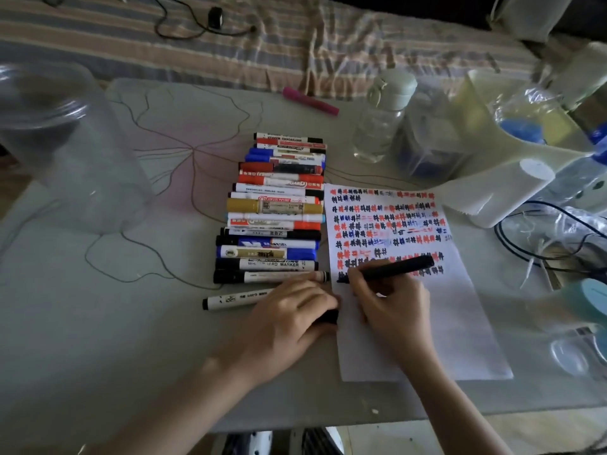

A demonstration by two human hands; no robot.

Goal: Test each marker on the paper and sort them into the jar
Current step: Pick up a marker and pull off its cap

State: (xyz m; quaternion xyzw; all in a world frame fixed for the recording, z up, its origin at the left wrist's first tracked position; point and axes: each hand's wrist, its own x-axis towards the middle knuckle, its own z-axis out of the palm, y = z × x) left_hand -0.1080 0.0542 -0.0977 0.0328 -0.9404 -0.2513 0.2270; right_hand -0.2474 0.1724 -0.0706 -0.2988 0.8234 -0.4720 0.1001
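**Black marker being tested on the crowded sheet**

Grey tabletop [98, 323] is being shown under dim light, with a striped bedcover [230, 34] lying behind it. At the far left, a clear plastic jar [65, 152] is standing well apart from everything else; whether any markers are lying inside cannot be told. Toward the middle, a row of markers [276, 208] is being kept side by side, with one white marker [236, 297] lying alone just below it. A small black piece, probably the cap [326, 316], is being gripped under the curled fingers of the left hand [289, 313], which is resting on the table at the paper's left edge. Further right, a black marker [391, 269] is being pinched in the right hand [387, 300], its tip being pressed to the paper [460, 323] at the left end of the lowest row of marks. Red, blue and black test marks are filling the upper part of the sheet. A water bottle [381, 116] and assorted clutter are standing beyond.

The testing step is judged to be in hand. Next, capping is likely to be needed, followed by a long reach leftward to the jar.
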